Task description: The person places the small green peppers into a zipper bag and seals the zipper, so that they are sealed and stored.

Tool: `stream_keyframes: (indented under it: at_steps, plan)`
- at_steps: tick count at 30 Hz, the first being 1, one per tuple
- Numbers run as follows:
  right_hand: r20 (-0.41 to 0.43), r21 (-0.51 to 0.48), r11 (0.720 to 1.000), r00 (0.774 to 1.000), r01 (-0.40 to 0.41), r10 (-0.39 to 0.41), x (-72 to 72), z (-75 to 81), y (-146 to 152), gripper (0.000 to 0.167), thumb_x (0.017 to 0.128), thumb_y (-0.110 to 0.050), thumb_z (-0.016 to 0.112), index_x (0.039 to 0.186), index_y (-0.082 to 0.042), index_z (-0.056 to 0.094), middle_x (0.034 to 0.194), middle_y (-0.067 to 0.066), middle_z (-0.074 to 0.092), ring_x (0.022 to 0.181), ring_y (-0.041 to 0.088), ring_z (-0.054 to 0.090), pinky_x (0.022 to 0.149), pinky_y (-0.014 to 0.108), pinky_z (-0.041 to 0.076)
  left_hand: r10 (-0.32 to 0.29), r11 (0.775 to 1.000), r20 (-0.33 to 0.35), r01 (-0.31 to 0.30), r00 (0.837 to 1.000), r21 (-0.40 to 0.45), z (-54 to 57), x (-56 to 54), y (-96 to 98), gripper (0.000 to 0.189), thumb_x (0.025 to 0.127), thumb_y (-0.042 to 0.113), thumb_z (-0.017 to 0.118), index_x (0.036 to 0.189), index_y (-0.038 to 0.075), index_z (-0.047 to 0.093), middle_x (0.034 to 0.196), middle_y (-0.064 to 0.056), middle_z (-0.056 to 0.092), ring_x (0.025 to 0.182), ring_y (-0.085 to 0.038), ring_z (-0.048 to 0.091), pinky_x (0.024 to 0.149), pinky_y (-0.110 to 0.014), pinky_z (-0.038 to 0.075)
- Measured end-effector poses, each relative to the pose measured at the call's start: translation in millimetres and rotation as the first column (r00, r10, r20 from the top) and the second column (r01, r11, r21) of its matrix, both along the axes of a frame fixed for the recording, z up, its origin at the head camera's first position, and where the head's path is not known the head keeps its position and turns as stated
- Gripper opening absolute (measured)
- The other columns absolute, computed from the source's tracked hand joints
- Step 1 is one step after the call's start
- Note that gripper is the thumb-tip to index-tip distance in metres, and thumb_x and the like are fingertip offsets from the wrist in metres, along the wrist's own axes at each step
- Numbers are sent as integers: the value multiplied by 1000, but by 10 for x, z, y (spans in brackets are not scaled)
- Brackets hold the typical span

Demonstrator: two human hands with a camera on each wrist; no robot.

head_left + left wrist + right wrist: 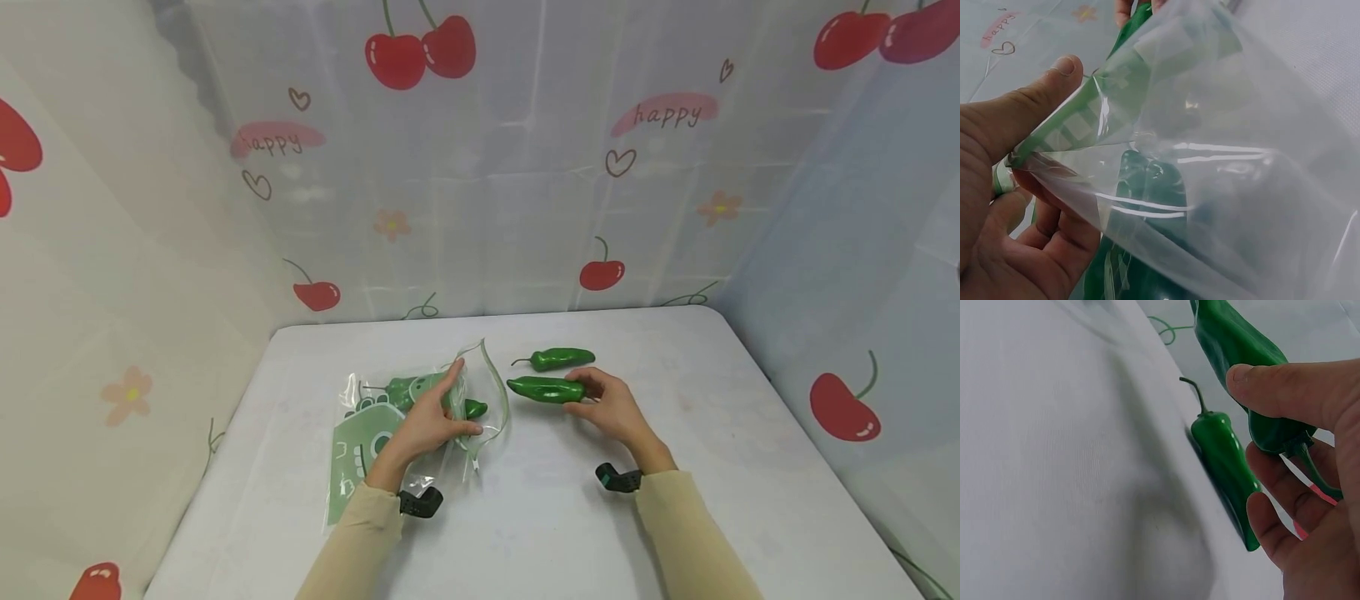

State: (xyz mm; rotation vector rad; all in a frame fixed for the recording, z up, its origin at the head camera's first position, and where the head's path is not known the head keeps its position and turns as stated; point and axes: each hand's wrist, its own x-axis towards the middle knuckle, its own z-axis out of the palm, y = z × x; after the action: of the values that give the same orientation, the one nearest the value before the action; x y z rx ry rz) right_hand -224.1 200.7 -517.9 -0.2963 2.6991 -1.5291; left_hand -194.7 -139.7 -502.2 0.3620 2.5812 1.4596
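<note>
In the head view my left hand [426,423] holds a clear zip bag [347,483] with a green cartoon print at its mouth, thumb and forefinger spread wide. Seen from the left wrist, the plastic runs between the thumb and the curled lower fingers [1054,237]. A green pepper [476,409] lies inside the bag, partly hidden by the print and the hand. My right hand [613,408] grips a second green pepper [542,389] near its stem end, its tip pointing at the bag mouth. Behind it a third pepper [1222,462] lies on the table.
A white-covered table [555,533] bears everything. A printed curtain [495,167] rises behind its far edge, with more sheeting at both sides. The bag's green zip strip [501,392] bows out to the right, toward the held pepper.
</note>
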Motion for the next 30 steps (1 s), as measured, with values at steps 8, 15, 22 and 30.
stream_keyframes:
  at_steps: [8, 15, 22, 30]
  plan:
    - [2, -3, 1000, 1000, -23, 23, 18, 59, -119, 45, 83, -10, 86, 124, -15, 69, 128, 11, 68, 123, 37, 65, 105, 54, 51, 2, 1000, 14, -2, 1000, -7, 22, 10, 6, 118, 76, 29, 93, 161, 53, 14, 73, 1, 48, 50, -10, 36, 51, -27, 39]
    - [22, 20, 999, 999, -40, 39, 20, 104, -222, 43, 84, -12, 86, 124, -19, 70, 131, 10, 67, 122, 36, 65, 104, 54, 51, 10, 1000, 18, -10, 1000, 0, 50, 14, 11, 118, 75, 29, 94, 161, 52, 16, 141, -12, 57, 50, -11, 36, 52, -28, 39]
    - [-5, 25, 998, 998, -63, 63, 11, 145, -304, 43, 84, -11, 86, 123, -20, 71, 129, 9, 69, 120, 35, 66, 104, 54, 51, 9, 1000, 20, -9, 1000, 7, 55, 18, 9, 118, 75, 27, 94, 161, 51, 17, 133, -13, 61, 49, -11, 36, 51, -28, 39]
    - [-31, 39, 996, 996, -82, 83, -4, 170, -384, 43, 83, -11, 86, 122, -19, 72, 128, 8, 70, 116, 33, 67, 103, 54, 52, 14, 1000, 30, -14, 999, 3, 82, 19, 9, 119, 74, 30, 95, 161, 51, 17, 105, -7, 62, 49, -11, 34, 51, -28, 38]
